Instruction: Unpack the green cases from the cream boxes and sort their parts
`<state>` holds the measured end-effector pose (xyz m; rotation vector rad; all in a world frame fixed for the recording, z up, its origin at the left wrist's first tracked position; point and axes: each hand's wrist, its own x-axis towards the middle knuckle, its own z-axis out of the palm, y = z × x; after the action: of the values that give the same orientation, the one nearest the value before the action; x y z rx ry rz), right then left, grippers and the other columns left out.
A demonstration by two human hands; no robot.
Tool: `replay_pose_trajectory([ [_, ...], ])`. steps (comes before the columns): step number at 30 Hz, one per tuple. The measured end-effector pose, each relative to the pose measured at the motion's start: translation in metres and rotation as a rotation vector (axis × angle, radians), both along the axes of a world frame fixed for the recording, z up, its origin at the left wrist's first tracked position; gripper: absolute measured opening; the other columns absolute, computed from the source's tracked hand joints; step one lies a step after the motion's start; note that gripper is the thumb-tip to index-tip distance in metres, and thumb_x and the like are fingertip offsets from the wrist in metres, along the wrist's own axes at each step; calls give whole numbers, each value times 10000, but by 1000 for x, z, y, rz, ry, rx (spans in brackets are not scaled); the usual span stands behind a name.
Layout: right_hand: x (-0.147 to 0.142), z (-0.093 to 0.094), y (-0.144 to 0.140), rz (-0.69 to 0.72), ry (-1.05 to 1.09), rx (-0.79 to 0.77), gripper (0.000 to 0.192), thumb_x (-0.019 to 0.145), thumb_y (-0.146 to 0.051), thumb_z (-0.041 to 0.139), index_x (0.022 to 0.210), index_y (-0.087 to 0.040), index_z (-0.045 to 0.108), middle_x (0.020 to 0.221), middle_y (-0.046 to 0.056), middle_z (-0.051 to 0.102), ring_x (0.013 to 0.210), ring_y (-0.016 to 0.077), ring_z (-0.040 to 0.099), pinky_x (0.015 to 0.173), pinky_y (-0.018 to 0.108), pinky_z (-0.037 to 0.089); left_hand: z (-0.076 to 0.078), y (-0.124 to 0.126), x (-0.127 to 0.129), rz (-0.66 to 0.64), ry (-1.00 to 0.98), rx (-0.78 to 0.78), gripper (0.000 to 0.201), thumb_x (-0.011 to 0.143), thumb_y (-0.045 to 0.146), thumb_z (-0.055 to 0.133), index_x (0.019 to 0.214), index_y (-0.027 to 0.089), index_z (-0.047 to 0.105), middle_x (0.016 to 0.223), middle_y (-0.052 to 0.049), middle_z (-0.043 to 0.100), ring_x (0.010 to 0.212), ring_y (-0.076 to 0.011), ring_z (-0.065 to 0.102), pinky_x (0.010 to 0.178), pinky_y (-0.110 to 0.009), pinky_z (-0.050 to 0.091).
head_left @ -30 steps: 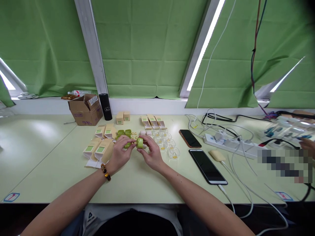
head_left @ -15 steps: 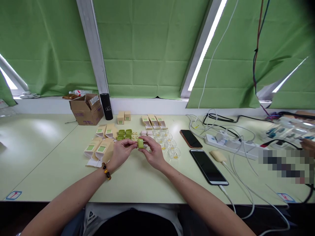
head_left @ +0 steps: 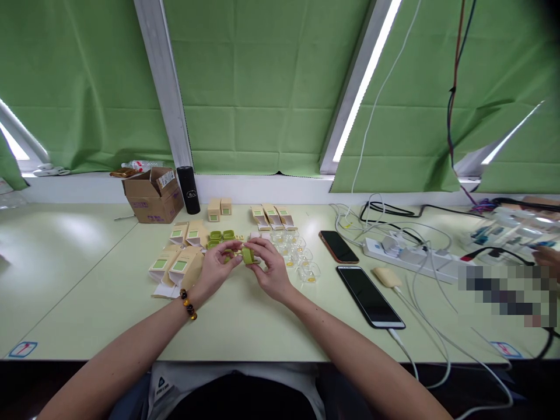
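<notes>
My right hand (head_left: pixel 272 269) pinches a small green box (head_left: pixel 248 255) between thumb and fingers, above the table. My left hand (head_left: pixel 217 265), with a beaded bracelet (head_left: pixel 188 303) at the wrist, is closed at the box's left side. Whatever its fingertips hold is too small to make out. Behind my left fingers stand several green open containers (head_left: pixel 228 234), partly hidden, beside tiny yellowish pieces (head_left: pixel 240 237). Clear plastic cups (head_left: pixel 310 272) with yellow bits inside stand right of my right hand. Opened cardboard boxes with green labels (head_left: pixel 186 265) lie left of my left hand.
Farther back are more small boxes (head_left: pixel 272 217), a carton (head_left: pixel 153 195) and a black bottle (head_left: pixel 188 189). To the right lie two phones (head_left: pixel 371 297) (head_left: pixel 339 247), a power strip (head_left: pixel 415 261) and tangled cables. Part of another person's hand (head_left: pixel 546 256) shows at the right edge.
The green box has turned slightly in my right fingers. My left fingers have shifted and spread a little around its left side.
</notes>
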<state>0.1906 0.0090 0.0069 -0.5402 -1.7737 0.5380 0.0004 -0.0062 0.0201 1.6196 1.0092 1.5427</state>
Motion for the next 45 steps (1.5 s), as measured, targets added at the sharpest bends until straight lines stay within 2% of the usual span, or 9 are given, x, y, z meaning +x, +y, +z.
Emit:
replay_pose_trajectory([
  [2,1,2,0,-23,-57,54,565,911,-73,635,1387,-373,679,1317,78,624,1245,241,646,1055,448,607,3,1,-3,-47,10,39,482,843,379,831,1269,179,726,1339,-172,730,1186,-276,718,915,-380,620],
  [4,3,2,0,-23,-107,100,606,916,-59,616,1429,-380,645,1320,80,618,1245,239,644,1060,443,597,5,1,-5,-96,49,48,544,852,357,832,1349,191,688,1434,-180,677,1256,-285,689,976,-403,608],
  [7,4,2,1,-26,-124,118,668,920,-57,599,1514,-358,553,1363,96,614,1293,256,620,1072,457,590,7,1,-6,-152,112,19,545,858,336,835,1362,194,685,1424,-173,687,1231,-279,701,1038,-448,592],
  [11,5,3,0,-55,-51,80,646,926,-79,601,1517,-326,515,1427,126,574,1218,260,659,1024,473,625,5,2,-5,-196,81,17,504,884,303,807,1362,197,685,1426,-166,683,1301,-290,669,1122,-495,552],
  [18,5,9,-6,-20,62,83,352,982,-157,569,1301,-282,650,1344,130,613,1300,282,625,1015,474,647,-11,9,-4,-103,134,142,493,846,227,833,1323,262,713,1362,-126,637,1324,-271,623,1126,-462,548],
  [21,6,12,-9,-83,26,141,286,981,-196,600,1246,-272,675,1285,127,648,1265,293,635,1045,516,615,-12,7,-3,-25,198,229,448,856,226,830,1288,259,713,1308,-123,634,1273,-268,636,1097,-468,562],
  [26,6,12,-9,-253,-74,266,301,924,-195,671,1197,-305,733,1235,122,628,1190,321,607,920,526,622,-7,-3,0,128,398,404,422,904,211,781,1311,261,682,1257,-109,656,1229,-268,649,1046,-467,582],
  [31,6,10,-9,-387,-159,357,322,887,-151,682,1125,-340,787,1153,111,617,1155,342,543,909,552,583,-5,-9,3,150,521,515,423,949,195,723,1360,255,645,1243,-106,655,1194,-252,663,1020,-444,603],
  [45,1,6,-9,-490,-223,395,260,894,-97,644,964,-302,787,1016,101,614,1094,321,518,831,481,562,-6,-14,4,187,686,669,491,995,159,644,1469,265,572,1262,-138,641,1211,-272,652,1022,-470,606],
])
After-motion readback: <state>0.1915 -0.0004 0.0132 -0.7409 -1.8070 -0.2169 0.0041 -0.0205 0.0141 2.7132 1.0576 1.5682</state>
